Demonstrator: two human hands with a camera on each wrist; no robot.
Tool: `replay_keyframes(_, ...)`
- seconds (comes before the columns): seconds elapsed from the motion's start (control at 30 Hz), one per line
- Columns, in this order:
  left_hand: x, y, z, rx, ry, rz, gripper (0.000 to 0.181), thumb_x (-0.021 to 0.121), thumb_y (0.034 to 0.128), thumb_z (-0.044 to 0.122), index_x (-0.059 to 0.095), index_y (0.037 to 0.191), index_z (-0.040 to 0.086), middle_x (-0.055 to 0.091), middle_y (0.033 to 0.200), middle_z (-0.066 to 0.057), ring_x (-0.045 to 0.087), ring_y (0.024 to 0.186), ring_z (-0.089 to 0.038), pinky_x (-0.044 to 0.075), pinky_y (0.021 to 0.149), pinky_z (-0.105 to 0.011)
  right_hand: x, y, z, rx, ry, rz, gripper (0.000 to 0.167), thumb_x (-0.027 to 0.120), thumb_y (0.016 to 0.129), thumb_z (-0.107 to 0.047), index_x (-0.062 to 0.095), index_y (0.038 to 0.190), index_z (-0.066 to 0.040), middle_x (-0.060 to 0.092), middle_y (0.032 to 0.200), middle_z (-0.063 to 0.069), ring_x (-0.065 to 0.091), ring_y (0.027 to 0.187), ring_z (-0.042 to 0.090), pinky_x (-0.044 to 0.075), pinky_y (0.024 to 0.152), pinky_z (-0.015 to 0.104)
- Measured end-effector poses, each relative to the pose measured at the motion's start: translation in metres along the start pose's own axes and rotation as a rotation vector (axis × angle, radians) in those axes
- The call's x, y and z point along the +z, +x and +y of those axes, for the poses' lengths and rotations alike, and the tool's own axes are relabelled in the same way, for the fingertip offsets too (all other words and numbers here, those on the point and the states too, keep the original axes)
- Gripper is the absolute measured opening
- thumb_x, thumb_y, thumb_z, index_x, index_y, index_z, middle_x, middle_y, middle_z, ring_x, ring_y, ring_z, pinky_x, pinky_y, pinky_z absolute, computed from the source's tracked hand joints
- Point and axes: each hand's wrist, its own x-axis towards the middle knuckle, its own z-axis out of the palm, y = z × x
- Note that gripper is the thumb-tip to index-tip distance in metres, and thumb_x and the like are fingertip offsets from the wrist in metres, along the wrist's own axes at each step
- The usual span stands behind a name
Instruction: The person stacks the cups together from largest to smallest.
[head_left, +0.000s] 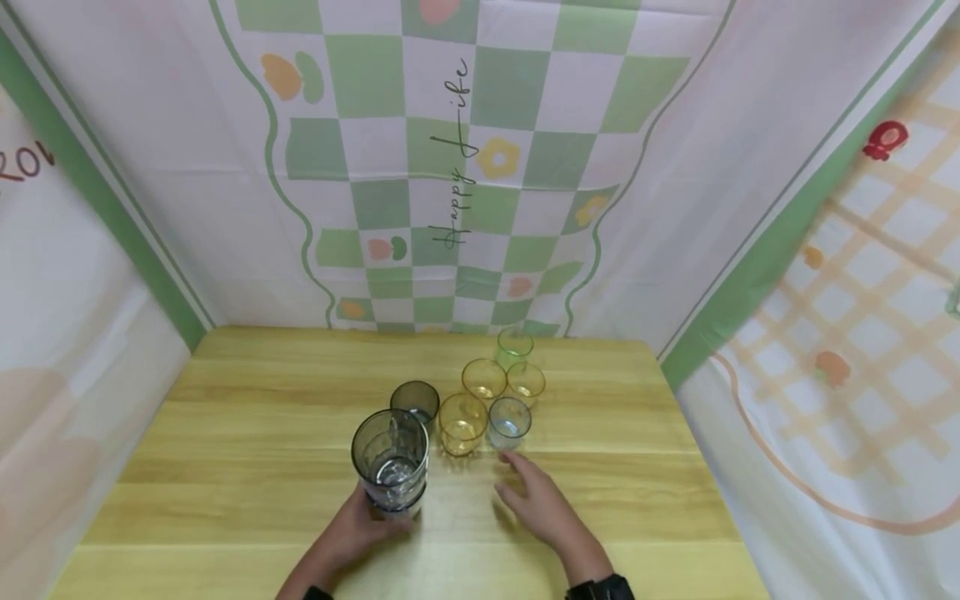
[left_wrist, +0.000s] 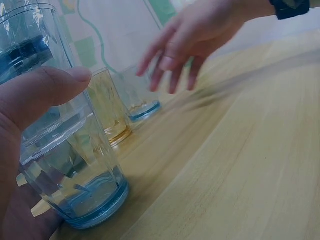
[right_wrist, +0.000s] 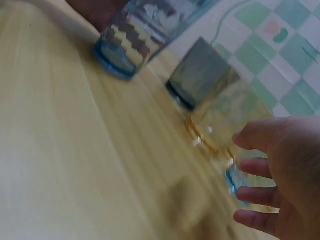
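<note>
My left hand (head_left: 358,527) grips a stack of smoky, clear-walled glasses (head_left: 390,457); how many are nested is hard to tell. In the left wrist view the thumb (left_wrist: 55,90) lies across the upper part of the stack, and its thick bluish base (left_wrist: 102,202) is near the table. My right hand (head_left: 542,504) holds nothing, its fingers spread and slightly bent, just in front of a pale blue glass (head_left: 510,423). An amber glass (head_left: 462,427) stands left of that one. Behind the held stack is a smoky grey glass (head_left: 415,400), partly hidden.
Further back stand another amber glass (head_left: 483,380), a smaller yellow glass (head_left: 527,382) and a green glass (head_left: 515,345), close together. All rest on a wooden table (head_left: 247,450). A checkered cloth (head_left: 442,183) hangs behind the table, with printed cloths at both sides.
</note>
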Motion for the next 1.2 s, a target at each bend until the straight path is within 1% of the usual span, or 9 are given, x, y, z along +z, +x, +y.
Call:
replay_keyframes(0.1, 0.001, -0.001, 0.001, -0.013, -0.016, -0.002, 0.101, 0.092, 0.0717, 0.019, 0.033, 0.152, 0.006, 0.056, 0.142, -0.02, 0.044, 0.138, -0.044, 0.022, 0.117, -0.066, 0.002, 0.009, -0.011, -0.011, 0.01, 0.026, 0.064, 0.065, 0.099, -0.029, 0.037, 0.156, -0.017, 0.049, 0.152, 0.01, 0.048, 0.137, 0.036, 0.039, 0.111, 0.06)
replay_keyframes(0.23, 0.001, -0.001, 0.003, -0.031, -0.028, -0.001, 0.102, 0.093, 0.0706, 0.021, 0.034, 0.152, 0.007, 0.056, 0.142, -0.019, 0.043, 0.138, -0.045, 0.023, 0.116, -0.067, 0.003, 0.019, -0.02, -0.037, 0.011, 0.045, 0.068, 0.065, 0.099, -0.029, 0.033, 0.157, -0.014, 0.046, 0.154, 0.012, 0.048, 0.136, 0.038, 0.039, 0.111, 0.061)
replay_keyframes(0.33, 0.001, -0.002, 0.003, -0.033, -0.036, -0.001, 0.102, 0.094, 0.0702, 0.02, 0.035, 0.152, 0.008, 0.057, 0.142, -0.019, 0.044, 0.138, -0.044, 0.024, 0.116, -0.067, 0.003, 0.026, -0.023, -0.032, 0.022, 0.047, 0.073, 0.066, 0.099, -0.031, 0.028, 0.159, -0.015, 0.043, 0.156, 0.013, 0.047, 0.137, 0.039, 0.04, 0.109, 0.062)
replay_keyframes(0.5, 0.0, -0.002, 0.003, -0.026, -0.029, -0.001, 0.1, 0.093, 0.0707, 0.019, 0.036, 0.151, 0.008, 0.058, 0.141, -0.018, 0.045, 0.137, -0.042, 0.025, 0.116, -0.066, 0.002, 0.042, -0.029, 0.007, 0.061, 0.051, 0.088, 0.069, 0.096, -0.039, 0.016, 0.163, -0.018, 0.033, 0.162, 0.016, 0.039, 0.143, 0.041, 0.034, 0.113, 0.064)
replay_keyframes(0.63, 0.0, -0.001, 0.002, -0.015, -0.021, 0.0, 0.099, 0.093, 0.0712, 0.019, 0.036, 0.151, 0.008, 0.059, 0.14, -0.016, 0.046, 0.136, -0.04, 0.025, 0.117, -0.065, 0.0, 0.057, -0.035, 0.043, 0.08, 0.064, 0.097, 0.069, 0.092, -0.052, 0.01, 0.164, -0.022, 0.025, 0.165, 0.017, 0.035, 0.145, 0.044, 0.03, 0.115, 0.064)
replay_keyframes(0.8, 0.0, -0.001, 0.001, -0.015, 0.001, 0.004, 0.1, 0.093, 0.0708, 0.021, 0.036, 0.151, 0.008, 0.059, 0.14, -0.017, 0.047, 0.136, -0.041, 0.027, 0.116, -0.065, 0.002, 0.073, -0.043, 0.052, 0.102, 0.089, 0.093, 0.064, 0.095, -0.052, 0.009, 0.164, -0.023, 0.018, 0.167, 0.017, 0.032, 0.144, 0.049, 0.028, 0.114, 0.068)
replay_keyframes(0.9, 0.0, -0.001, 0.0, -0.018, 0.002, 0.003, 0.101, 0.094, 0.0706, 0.022, 0.035, 0.151, 0.007, 0.058, 0.14, -0.018, 0.046, 0.136, -0.042, 0.026, 0.116, -0.065, 0.007, 0.08, -0.047, 0.056, 0.088, 0.105, 0.091, 0.063, 0.097, -0.051, 0.008, 0.164, -0.023, 0.011, 0.169, 0.016, 0.027, 0.146, 0.049, 0.026, 0.114, 0.069)
replay_keyframes(1.07, 0.0, -0.001, -0.001, -0.01, 0.018, 0.003, 0.101, 0.093, 0.0711, 0.023, 0.035, 0.151, 0.006, 0.057, 0.141, -0.02, 0.045, 0.137, -0.043, 0.026, 0.116, -0.066, 0.017, 0.087, -0.057, 0.053, 0.008, 0.111, 0.097, 0.068, 0.092, -0.055, 0.009, 0.164, -0.027, -0.004, 0.17, 0.014, 0.026, 0.144, 0.054, 0.032, 0.107, 0.074)
replay_keyframes(1.2, -0.001, 0.0, -0.002, 0.03, 0.028, -0.009, 0.096, 0.092, 0.0731, 0.019, 0.036, 0.15, 0.004, 0.058, 0.139, -0.02, 0.05, 0.133, -0.041, 0.032, 0.114, -0.063, 0.025, 0.092, -0.062, -0.007, -0.107, 0.104, 0.101, 0.07, 0.087, -0.06, 0.014, 0.163, -0.025, -0.003, 0.17, 0.014, 0.024, 0.144, 0.055, 0.032, 0.108, 0.073)
